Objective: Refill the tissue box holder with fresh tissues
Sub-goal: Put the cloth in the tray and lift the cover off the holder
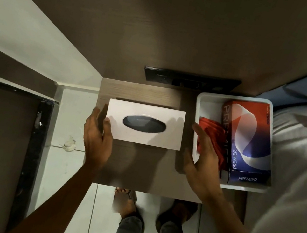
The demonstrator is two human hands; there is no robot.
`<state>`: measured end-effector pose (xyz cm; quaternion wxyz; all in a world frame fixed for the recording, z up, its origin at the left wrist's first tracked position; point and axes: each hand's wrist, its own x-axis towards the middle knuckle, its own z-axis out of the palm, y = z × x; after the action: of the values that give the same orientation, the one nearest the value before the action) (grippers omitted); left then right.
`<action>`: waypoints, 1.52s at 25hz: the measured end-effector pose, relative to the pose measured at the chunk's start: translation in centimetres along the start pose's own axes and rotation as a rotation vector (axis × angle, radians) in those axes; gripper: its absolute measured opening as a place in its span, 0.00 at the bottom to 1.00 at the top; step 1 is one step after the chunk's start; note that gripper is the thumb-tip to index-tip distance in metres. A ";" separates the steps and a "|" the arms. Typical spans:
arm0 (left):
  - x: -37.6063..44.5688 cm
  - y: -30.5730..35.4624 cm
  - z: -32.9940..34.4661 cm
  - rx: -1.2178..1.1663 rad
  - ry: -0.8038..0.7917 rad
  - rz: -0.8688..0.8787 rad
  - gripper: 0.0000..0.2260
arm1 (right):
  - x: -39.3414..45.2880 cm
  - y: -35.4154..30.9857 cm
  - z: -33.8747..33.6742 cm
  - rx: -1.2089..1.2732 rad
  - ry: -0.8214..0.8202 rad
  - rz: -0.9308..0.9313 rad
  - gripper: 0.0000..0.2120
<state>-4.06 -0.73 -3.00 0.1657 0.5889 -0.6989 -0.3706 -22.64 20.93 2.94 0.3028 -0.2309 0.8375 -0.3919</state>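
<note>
**Hands flank white tissue holder on bedside bench**

Seen from above, centre of the frame: white rectangular tissue box holder point(144, 124) with a dark oval slot, lying flat on a small brown wood-grain bench point(147, 168). At its left end, left hand point(97, 139), fingers loosely spread, thumb resting on the holder's lower-left corner, other fingers beside the short edge; grip open, nothing clasped. At right of centre, right hand point(203, 162), palm turned inward, fingers straight and together, clear of the holder and overlapping the near rim of a white plastic tray point(200, 104); also holding nothing.

In the tray, right of the holder: red, white and blue cardboard tissue box marked PREMIER point(246, 141), lying lengthwise, with a crumpled red cloth point(210, 130) tucked beside it on the left, partly hidden by the right hand.

Right edge of the frame: white bedding point(300, 162). Upper centre, just beyond the bench: black switch panel point(192, 80) on a brown wall. Bottom centre: two feet in sandals point(152, 210) on pale glossy floor tiles point(66, 162).
</note>
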 end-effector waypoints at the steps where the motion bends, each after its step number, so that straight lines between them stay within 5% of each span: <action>1: 0.3 0.8 -0.2 -0.079 0.009 -0.128 0.22 | 0.5 -0.7 0.9 0.043 0.013 0.019 0.31; 3: 1.0 2.2 -0.5 -0.143 -0.015 -0.265 0.19 | 2.0 -1.2 2.7 0.157 0.026 0.117 0.30; 12: 3.8 3.4 -0.4 -0.054 -0.230 -0.341 0.19 | 5.5 -1.1 7.0 0.396 0.083 0.529 0.23; 21: 5.9 3.7 -1.0 -0.027 -0.385 -0.450 0.25 | 6.4 -0.5 7.7 0.301 0.095 0.568 0.30; 31: 5.3 3.9 -1.1 -0.106 -0.361 -0.474 0.30 | 7.3 -0.5 8.1 0.260 0.093 0.635 0.33; 38: 4.7 3.4 -0.7 -0.079 -0.307 -0.405 0.23 | 7.3 0.1 8.5 0.233 0.080 0.673 0.42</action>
<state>-7.13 -5.28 -1.03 0.0030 0.6469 -0.5684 -0.5084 -21.94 12.05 -3.84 0.4063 0.1094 0.8275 -0.3718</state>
